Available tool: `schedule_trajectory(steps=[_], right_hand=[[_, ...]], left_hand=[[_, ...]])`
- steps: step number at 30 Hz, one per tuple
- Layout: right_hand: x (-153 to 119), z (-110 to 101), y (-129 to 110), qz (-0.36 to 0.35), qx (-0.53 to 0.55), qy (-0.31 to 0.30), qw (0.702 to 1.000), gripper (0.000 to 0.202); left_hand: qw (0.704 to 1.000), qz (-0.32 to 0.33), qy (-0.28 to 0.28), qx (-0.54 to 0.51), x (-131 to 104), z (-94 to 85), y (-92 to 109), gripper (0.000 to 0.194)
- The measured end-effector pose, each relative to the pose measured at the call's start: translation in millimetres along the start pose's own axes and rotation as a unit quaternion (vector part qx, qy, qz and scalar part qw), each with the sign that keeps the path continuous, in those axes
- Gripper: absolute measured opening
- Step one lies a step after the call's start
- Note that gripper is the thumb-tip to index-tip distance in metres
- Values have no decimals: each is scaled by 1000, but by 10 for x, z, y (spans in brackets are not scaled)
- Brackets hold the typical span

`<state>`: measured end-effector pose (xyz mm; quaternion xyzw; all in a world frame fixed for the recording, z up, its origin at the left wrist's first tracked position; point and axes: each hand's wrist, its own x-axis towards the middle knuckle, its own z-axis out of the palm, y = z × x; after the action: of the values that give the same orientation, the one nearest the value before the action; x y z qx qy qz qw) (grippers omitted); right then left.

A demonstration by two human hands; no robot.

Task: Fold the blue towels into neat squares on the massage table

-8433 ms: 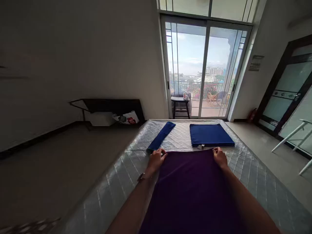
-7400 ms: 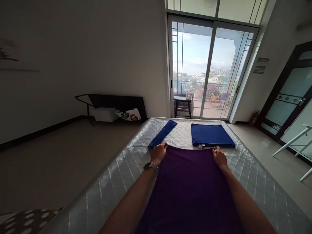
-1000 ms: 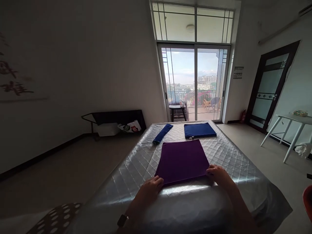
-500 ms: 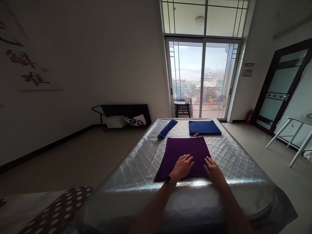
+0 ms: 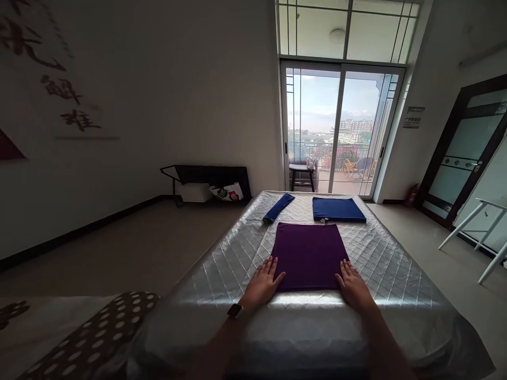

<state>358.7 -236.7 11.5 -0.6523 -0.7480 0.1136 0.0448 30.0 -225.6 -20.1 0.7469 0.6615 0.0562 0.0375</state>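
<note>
A folded purple cloth lies flat as a near square on the silver quilted cover. On its left edge rests my left hand, fingers stretched out and thumb apart, with a dark watch at the wrist. My right hand lies at the cloth's right edge, also flat with its fingers extended. Beyond the purple cloth are a folded blue cloth with a small white tag and, to the left, a narrow rolled blue cloth.
Brown polka-dot fabric lies at the lower left. A low black stand with a white box is against the wall. White table legs stand on the right. A glass sliding door is behind.
My left hand has moved from the cloth's middle to its left edge, and the fold's slanted left side is now straighter. My right hand stays at the right edge. The view has shifted slightly left.
</note>
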Motion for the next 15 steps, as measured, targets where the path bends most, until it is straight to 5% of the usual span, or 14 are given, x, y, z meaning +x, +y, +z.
schedule_trajectory(steps=[8,12,15], right_hand=[[537,-276,-65,4,-34,25,999,64],[730,-182,-149,20,-47,24,998,63],[762,-55,-152,34,-42,42,998,63]], left_hand=[[999,-7,36,-8,-34,99,12,77],[1000,-10,13,4,19,-4,14,79],[1000,8,28,11,176,-110,243,78]])
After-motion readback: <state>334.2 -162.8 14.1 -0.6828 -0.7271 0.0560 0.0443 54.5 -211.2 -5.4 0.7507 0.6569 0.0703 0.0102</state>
